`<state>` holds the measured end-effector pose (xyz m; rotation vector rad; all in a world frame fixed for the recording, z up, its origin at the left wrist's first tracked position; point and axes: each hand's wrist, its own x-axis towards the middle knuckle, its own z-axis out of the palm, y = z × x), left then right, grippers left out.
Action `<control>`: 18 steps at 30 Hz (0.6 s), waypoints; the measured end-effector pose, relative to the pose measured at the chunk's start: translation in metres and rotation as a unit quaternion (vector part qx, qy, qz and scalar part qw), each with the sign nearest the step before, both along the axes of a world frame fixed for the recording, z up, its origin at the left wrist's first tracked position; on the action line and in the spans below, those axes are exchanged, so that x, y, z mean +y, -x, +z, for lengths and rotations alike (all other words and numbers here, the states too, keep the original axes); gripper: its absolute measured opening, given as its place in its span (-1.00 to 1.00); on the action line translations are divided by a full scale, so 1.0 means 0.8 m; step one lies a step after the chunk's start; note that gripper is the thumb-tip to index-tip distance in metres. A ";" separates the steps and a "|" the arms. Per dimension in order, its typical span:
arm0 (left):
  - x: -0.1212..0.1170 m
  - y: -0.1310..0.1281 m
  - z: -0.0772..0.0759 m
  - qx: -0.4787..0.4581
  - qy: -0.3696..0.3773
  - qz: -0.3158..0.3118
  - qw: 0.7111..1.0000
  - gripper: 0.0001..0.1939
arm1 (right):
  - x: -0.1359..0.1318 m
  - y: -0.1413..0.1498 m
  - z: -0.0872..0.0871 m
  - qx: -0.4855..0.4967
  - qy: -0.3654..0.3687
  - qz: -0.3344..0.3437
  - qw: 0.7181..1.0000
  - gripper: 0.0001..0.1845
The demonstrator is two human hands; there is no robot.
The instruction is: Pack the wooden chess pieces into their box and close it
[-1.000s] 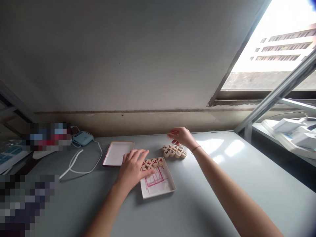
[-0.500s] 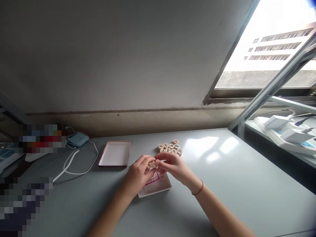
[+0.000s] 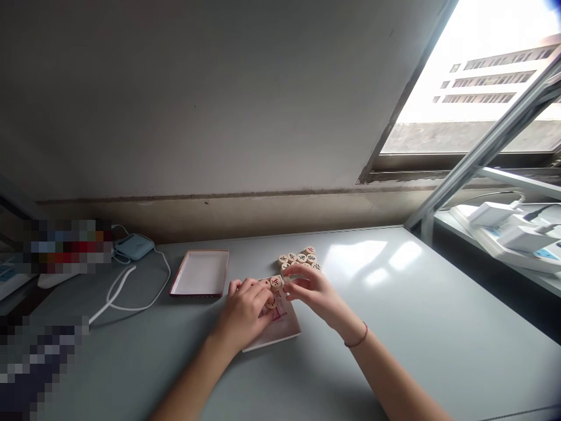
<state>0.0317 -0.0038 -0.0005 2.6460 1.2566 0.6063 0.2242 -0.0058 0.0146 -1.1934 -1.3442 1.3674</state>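
Observation:
A shallow box with a pink-red printed inside sits in front of me. Over its left side is my left hand, fingers curled, with a round wooden Chinese chess piece between forefinger and thumb. Another chess piece with a red character lies by its fingertips at the box's far end. At the far right corner my right hand pinches a chess piece seen edge-on. Behind it, several chess pieces with dark and red characters stand grouped on the table; the hand hides some.
An open lid-like tray with a white inside lies to the left. Beyond it are a light-blue device and a white cable. On the right, a power strip with white plugs rests on a shelf behind a metal post.
My hands have moved apart: the left is lower over the box, the right at its far right corner with a piece. A red-marked piece now shows at the box's far end.

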 end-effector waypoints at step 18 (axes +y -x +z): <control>0.019 0.030 -0.015 0.006 0.002 -0.005 1.000 -0.42 | -0.012 0.028 -0.022 -0.348 -0.295 0.076 0.887 -0.94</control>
